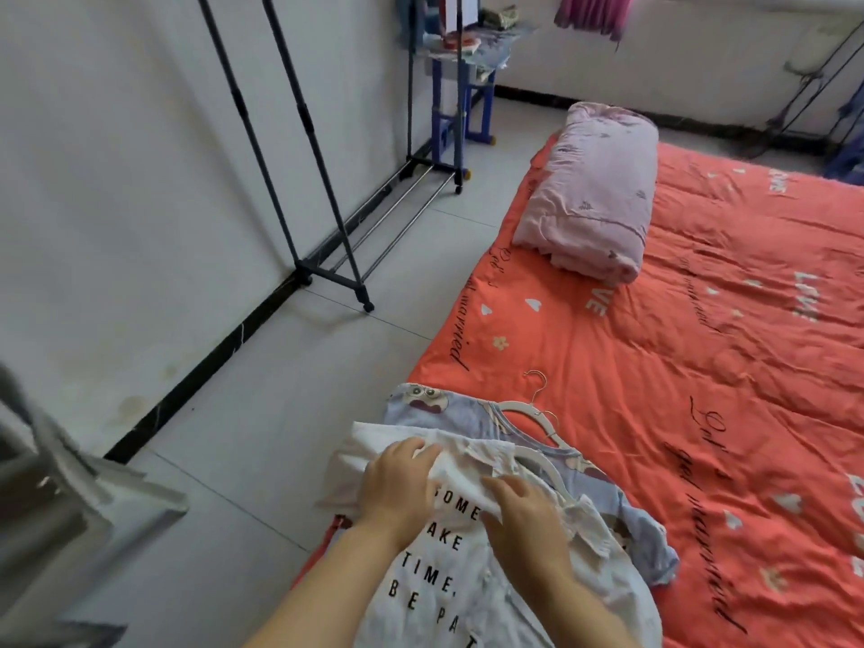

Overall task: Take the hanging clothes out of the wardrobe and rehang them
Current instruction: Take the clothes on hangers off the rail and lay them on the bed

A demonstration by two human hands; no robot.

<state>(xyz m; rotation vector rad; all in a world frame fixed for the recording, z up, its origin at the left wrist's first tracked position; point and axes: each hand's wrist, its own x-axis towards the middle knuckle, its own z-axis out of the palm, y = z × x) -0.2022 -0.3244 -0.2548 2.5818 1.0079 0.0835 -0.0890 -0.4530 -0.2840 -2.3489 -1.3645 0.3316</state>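
Left hand [397,488]: fingers curled over a bunched fold at the upper edge of the white shirt [449,577], gripping it. Right hand [523,521]: fingers nearly straight, laid flat on the same shirt just right of the left hand, pressing and holding nothing.

The white shirt lies printed side up on the near corner of the orange bed cover [654,367]. Its neck end points away from the person and its hem toward them, so its long axis runs roughly along the forearms. It lies on top of a blue shirt [449,413], which shows beyond and to the right. One white hanger [544,470] sits at the white shirt's neck, partly covered by cloth. A second hanger [523,408] rests on the blue shirt, hook pointing away.

Governing relation: the hanger at the neck lies just beyond the right fingertips, up and to the right, so the right hand is the nearer one. The clothes rail [304,133] stands against the wall, well apart, ahead and to the left. No clothes show on the part of it in view.

Judgement: the clothes are off the rail and rehanging is not yet done. Whether the hanger is properly seated in the shoulders cannot be told.

A folded pink quilt [594,189] lies further up the bed.
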